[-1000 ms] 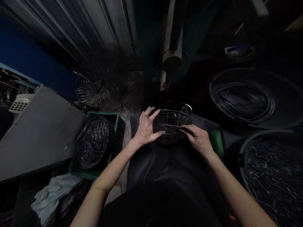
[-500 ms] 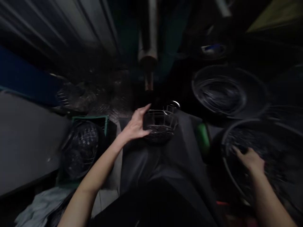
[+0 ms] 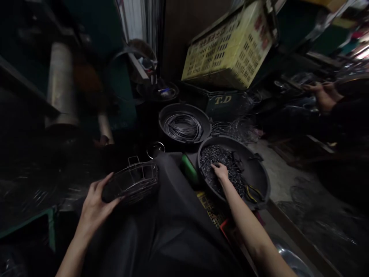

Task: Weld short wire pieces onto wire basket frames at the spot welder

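Note:
My left hand (image 3: pixel 96 200) has its thumb and fingers spread around the near left side of a round wire basket (image 3: pixel 135 182), gripping its side. The basket rests tilted over the dark cloth on my lap and has a small wire loop standing up from its rim. My right hand (image 3: pixel 220 172) reaches into a wide black basin (image 3: pixel 259 173). Its fingers are bent down and drawn together among many short metal wire pieces (image 3: pixel 211 156); what they pinch is too small to make out. Yellow-handled pliers (image 3: pixel 253 193) lie in the same basin.
Behind stands another black basin (image 3: pixel 206 119) with coiled wire (image 3: pixel 183 127). A yellow crate (image 3: pixel 221 54) sits above a dark box marked T.D (image 3: pixel 223 102). A green object (image 3: pixel 189 169) is beside the near basin. At far right are a co-worker's hands (image 3: pixel 325 94).
My view has swung to the right, bringing the basins and yellow crate toward the middle. My left hand stays at the wire basket, and my right hand stays in the basin of wire pieces.

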`<state>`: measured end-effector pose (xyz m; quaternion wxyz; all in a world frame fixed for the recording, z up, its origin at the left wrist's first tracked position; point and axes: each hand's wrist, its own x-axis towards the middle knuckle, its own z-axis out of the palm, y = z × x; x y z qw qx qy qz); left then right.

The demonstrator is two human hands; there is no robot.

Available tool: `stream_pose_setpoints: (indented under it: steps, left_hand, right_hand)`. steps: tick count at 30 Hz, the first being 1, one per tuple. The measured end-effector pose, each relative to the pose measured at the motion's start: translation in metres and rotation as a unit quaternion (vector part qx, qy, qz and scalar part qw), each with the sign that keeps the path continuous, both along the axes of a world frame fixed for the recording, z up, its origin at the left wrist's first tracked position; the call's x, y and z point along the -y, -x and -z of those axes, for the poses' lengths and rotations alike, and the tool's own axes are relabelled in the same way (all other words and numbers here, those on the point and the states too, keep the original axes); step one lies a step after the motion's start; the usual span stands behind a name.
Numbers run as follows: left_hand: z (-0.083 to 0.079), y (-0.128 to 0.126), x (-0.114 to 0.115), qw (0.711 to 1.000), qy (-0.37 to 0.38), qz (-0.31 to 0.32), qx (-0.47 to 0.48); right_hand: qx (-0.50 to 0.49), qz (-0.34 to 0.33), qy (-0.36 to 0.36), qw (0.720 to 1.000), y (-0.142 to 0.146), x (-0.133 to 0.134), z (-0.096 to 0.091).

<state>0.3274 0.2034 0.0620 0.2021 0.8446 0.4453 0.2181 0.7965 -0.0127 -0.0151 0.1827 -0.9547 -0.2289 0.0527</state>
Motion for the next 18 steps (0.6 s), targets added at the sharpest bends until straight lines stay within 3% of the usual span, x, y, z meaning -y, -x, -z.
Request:
stream_pose_setpoints:
  steps: [5, 10, 14, 18]
  left_hand:
    - [0.009, 0.000, 0.004, 0.999, -0.017, 0.040, 0.023]
    - [-0.002, -0.004, 0.004, 0.999, 0.010, 0.044, 0.016]
    - [-0.020, -0.010, 0.019, 0.997, 0.076, 0.031, 0.014]
    - [-0.024, -0.015, 0.023, 0.991, 0.118, 0.036, 0.055]
  right_hand:
    - [0.010, 0.039, 0.023, 0.999, -0.007, 0.003, -0.004]
    - [0.040, 0.019, 0.009, 0.999, -0.001, 0.004, -0.024]
    - [0.043, -0.028, -0.027, 0.998, 0.043, -0.005, -0.061]
    - [-0.027, -0.140, -0.185, 0.972, 0.120, -0.033, -0.082]
